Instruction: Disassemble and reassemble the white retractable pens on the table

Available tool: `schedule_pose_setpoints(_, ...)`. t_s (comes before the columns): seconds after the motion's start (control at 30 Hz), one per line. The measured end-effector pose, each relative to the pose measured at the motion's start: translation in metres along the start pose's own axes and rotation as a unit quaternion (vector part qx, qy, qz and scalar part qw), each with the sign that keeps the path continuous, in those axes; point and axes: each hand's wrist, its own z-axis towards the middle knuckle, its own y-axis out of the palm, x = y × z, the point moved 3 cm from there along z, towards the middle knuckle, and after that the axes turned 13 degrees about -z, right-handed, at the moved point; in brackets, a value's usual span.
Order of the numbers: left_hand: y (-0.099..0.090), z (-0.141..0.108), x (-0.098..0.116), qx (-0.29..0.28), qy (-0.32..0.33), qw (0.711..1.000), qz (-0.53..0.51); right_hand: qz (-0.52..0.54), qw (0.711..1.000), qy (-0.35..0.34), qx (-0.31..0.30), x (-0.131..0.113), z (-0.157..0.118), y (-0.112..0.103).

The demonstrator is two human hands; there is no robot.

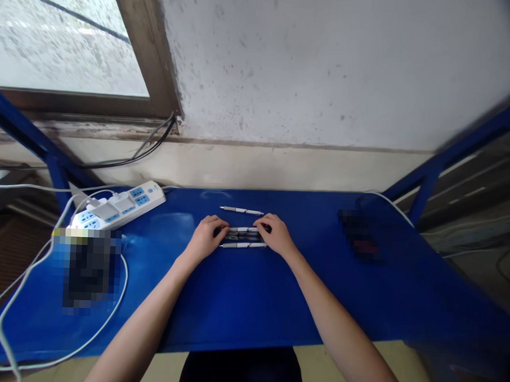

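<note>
My left hand (208, 235) and my right hand (275, 232) face each other at the middle of the blue table. Their fingers are closed at the two ends of a white pen (241, 230), which lies crosswise between them. Just below that pen is a dark, partly shiny object (242, 236); dark parts also show at both hands, and its kind is unclear. A second white pen (244, 245) lies on the near side, close to the fingers. Beyond the hands rests a third pen (241, 210), white and grey, touched by neither hand.
On the blue table (250, 303), a white power strip (125, 208) with plugs sits at the back left. White cables (124, 286) loop around a blurred dark item (88, 271). Another blurred dark item (358, 235) lies right. Behind are a wall (306, 75) and a window.
</note>
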Motion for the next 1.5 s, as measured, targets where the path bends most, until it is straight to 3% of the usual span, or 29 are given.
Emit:
schedule_pose_setpoints(0.07,0.0,0.0,-0.002,0.011,-0.003,1.0,-0.005,0.016,0.999,0.018,0.025,0.003,0.001,-0.001)
schedule_pose_setpoints(0.23,-0.005,0.003,-0.009,0.089,-0.033,0.995,-0.009,0.066,0.98,0.134,0.133,0.022,0.003,-0.002)
schedule_pose_setpoints(0.53,-0.011,0.017,-0.025,0.096,-0.085,0.992,-0.017,-0.003,0.993,0.099,0.067,0.033,0.017,0.003)
schedule_pose_setpoints(0.7,-0.007,0.026,-0.026,0.094,-0.103,0.988,0.07,-0.091,0.992,0.079,0.024,0.024,0.028,0.004)
schedule_pose_setpoints(0.83,0.0,0.025,-0.022,0.109,-0.085,0.983,0.124,-0.116,0.989,0.086,0.025,0.02,0.029,0.004)
schedule_pose_setpoints(1.13,-0.006,0.018,-0.016,0.098,-0.044,0.992,0.071,0.055,0.991,0.082,0.089,0.024,0.022,-0.001)
schedule_pose_setpoints(1.27,-0.005,0.02,-0.015,0.059,-0.036,0.996,0.056,0.11,0.987,0.104,0.048,0.021,0.023,-0.003)
schedule_pose_setpoints(1.5,-0.008,0.021,-0.016,0.095,-0.015,0.995,0.011,0.178,0.976,0.124,-0.011,0.018,0.022,-0.007)
